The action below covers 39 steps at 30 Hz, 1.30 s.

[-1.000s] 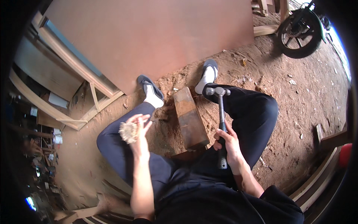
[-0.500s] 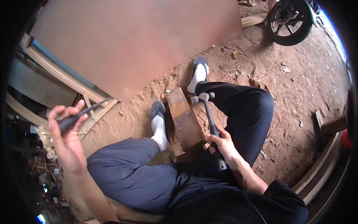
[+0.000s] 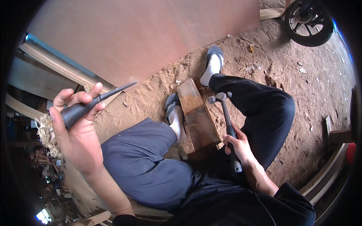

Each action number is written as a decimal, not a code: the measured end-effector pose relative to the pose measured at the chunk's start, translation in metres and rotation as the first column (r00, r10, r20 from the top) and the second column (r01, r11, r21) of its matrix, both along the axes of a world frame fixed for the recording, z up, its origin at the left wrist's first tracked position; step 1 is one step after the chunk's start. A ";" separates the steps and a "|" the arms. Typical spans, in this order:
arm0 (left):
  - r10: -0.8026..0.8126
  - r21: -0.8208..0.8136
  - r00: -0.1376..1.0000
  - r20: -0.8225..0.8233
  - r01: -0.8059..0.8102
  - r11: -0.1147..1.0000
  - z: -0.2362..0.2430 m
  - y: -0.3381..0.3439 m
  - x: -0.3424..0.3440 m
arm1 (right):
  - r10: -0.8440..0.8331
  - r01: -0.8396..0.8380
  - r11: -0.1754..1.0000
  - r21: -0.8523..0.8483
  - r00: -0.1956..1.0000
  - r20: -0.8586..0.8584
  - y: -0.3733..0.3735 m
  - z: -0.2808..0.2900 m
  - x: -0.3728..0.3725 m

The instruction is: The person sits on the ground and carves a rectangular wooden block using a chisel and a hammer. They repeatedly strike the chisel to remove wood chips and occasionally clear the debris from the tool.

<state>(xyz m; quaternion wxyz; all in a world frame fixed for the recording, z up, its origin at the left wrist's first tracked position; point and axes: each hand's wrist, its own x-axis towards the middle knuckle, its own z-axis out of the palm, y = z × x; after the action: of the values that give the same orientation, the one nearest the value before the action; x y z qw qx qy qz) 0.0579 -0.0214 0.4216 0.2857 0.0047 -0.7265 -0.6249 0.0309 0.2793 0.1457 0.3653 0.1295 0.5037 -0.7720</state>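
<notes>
My left hand [image 3: 81,145] is raised at the left, its fingers around the dark handle of a narrow chisel [image 3: 107,95]. The steel blade points up and to the right. A frayed bundle of pale fibre [image 3: 48,137] shows at the handle's butt end, beside the thumb. At the right, my right hand [image 3: 241,145] grips a ball-peen hammer [image 3: 225,111] by its black handle, head upward, above my bent leg. Between my feet lies a wooden block [image 3: 200,116], lighter at its far end and darker nearer me; neither hand touches it.
A large brown board [image 3: 143,37] spans the far left over wooden frame pieces [image 3: 62,66]. A motorcycle wheel [image 3: 307,24] stands at the far right on dirt ground [image 3: 279,56] with scattered chips. Timber pieces [image 3: 328,169] lie at the lower right.
My left hand has come up and rightward with the chisel, which now appears larger and closer. The whole scene has shifted slightly right. The right hand keeps its hold on the hammer.
</notes>
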 end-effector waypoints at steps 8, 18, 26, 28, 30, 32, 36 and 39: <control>-0.106 -0.005 0.994 -0.034 0.106 0.994 0.042 -0.001 0.018 | -0.068 0.070 0.997 -0.043 0.997 0.036 -0.002 0.006 0.001; -0.037 -0.144 0.991 -0.131 0.018 0.989 0.101 -0.012 0.063 | -0.020 0.029 0.992 -0.119 0.997 0.074 -0.008 0.023 0.009; -0.086 -0.090 0.987 -0.135 0.074 0.993 0.105 0.003 0.059 | -0.060 0.071 0.991 -0.115 0.994 0.096 -0.005 0.023 0.013; -0.097 -0.101 0.985 -0.142 0.083 0.991 0.106 0.004 0.058 | -0.076 0.088 0.989 -0.115 0.991 0.106 -0.004 0.026 0.013; -0.100 -0.143 0.986 -0.134 0.081 0.986 0.106 0.003 0.057 | -0.087 0.099 0.988 -0.117 0.991 0.104 -0.004 0.025 0.013; -0.119 -0.129 0.986 -0.118 0.104 0.986 0.111 -0.001 0.055 | -0.089 0.101 0.988 -0.116 0.991 0.104 -0.004 0.021 0.013; -0.126 -0.176 0.992 -0.016 0.122 0.977 0.107 -0.004 0.030 | -0.069 0.077 0.993 -0.092 0.994 0.085 -0.002 0.013 0.011; -0.070 -0.259 0.993 0.090 0.091 0.961 0.098 -0.010 0.005 | -0.032 0.037 0.997 -0.061 0.996 0.078 -0.004 0.012 0.009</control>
<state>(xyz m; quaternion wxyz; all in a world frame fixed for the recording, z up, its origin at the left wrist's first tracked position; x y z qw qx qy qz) 0.0626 -0.0314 0.5193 0.2286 -0.0378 -0.8135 -0.5334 0.0403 0.2751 0.1576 0.3747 0.1563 0.4625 -0.7882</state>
